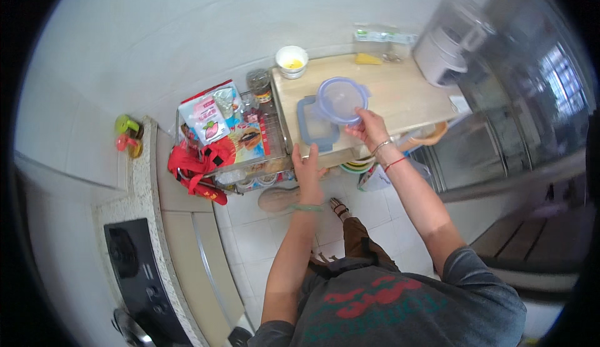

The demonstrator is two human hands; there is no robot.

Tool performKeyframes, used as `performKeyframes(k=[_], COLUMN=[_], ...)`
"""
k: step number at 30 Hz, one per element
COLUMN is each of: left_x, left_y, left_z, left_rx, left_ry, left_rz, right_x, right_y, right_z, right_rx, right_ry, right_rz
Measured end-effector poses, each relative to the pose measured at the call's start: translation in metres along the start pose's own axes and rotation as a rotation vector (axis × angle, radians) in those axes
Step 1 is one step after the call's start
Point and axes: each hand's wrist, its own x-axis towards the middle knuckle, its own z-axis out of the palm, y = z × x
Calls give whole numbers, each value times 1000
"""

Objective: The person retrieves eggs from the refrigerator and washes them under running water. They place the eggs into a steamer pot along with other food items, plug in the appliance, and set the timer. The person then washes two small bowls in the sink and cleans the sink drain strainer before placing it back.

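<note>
A round, clear lid with a blue-violet rim (340, 97) is pinched at its near right edge by my right hand (370, 129), fingers closed on it. It overlaps a rectangular lid with a blue-grey rim (327, 139) on the light wooden tabletop (400, 94). My left hand (307, 173) is at the table's front left corner, beside the near edge of the rectangular lid. Its fingers are spread and nothing shows in them; whether the fingertips touch the table edge I cannot tell.
Toward the back stand a white bowl (292, 61) and a white appliance with a clear top (445, 47). Left of the table, a wire rack (275, 136) holds packets, a jar (259, 83) and a red bag (194, 169). A black stove (147, 278) lies lower left.
</note>
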Motion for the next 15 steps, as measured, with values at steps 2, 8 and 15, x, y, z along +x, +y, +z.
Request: performKeyframes(k=[2, 8, 15], left_x=[22, 61, 85], left_y=[-11, -22, -40], left_z=[5, 24, 37], left_rx=[-34, -85, -220], left_ry=[74, 283, 364], left_rz=[25, 43, 115], right_x=[44, 154, 204], right_y=[-5, 6, 33], right_z=[0, 1, 0], right_rx=[10, -6, 11], right_ry=[-12, -18, -69], right_rz=[14, 111, 246])
